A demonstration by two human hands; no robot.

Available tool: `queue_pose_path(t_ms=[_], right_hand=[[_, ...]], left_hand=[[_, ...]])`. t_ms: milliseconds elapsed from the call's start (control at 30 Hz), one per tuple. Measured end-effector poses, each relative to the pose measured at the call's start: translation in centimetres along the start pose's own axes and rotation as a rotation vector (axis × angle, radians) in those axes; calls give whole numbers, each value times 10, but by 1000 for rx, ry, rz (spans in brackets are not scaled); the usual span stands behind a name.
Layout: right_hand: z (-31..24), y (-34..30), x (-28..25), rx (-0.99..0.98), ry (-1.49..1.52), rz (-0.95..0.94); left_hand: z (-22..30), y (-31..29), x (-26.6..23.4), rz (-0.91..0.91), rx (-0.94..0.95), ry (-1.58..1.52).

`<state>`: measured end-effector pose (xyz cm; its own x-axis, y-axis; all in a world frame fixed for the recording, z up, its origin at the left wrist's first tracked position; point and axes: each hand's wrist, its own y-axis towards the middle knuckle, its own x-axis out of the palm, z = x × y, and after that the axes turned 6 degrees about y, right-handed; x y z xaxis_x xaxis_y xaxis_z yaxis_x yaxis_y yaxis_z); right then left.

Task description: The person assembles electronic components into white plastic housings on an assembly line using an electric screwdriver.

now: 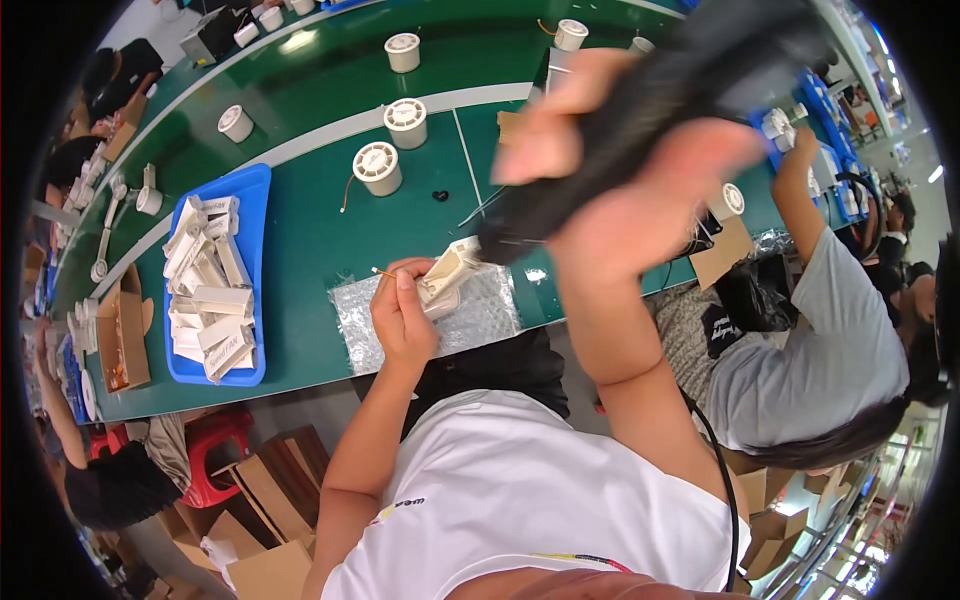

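My left hand (405, 315) is closed round a long white plastic housing (452, 272), its open side facing up. A thin coloured wire with a small white connector (380, 271) sticks out beside my fingers. My right hand (625, 205) grips a thick black handheld tool (640, 120), blurred by motion, which looks like an electric screwdriver. The tool slants down to the left, and its lower end is at the housing's far end; whether they touch is hidden. Beneath my left hand lies a sheet of clear bubble wrap (355, 315).
A blue tray (255, 250) of white housings lies at left, beside a cardboard box (122, 335). Round white fan units (377, 168) stand on the green table (310, 240) and farther back. At right a co-worker in a grey shirt (830, 350) sits close by.
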<state>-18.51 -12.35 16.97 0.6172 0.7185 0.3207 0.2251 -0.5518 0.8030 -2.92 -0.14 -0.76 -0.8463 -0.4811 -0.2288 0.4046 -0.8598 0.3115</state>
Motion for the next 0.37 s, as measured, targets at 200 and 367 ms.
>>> queue_pose_path(t_ms=[200,367], right_hand=[[-63,23,-39,-421,-805,305],[-24,49,-27,-403,-825,246]], left_hand=[[-9,8,4,-12,-56,-94],[-9,11,-18,8,-33,-77]])
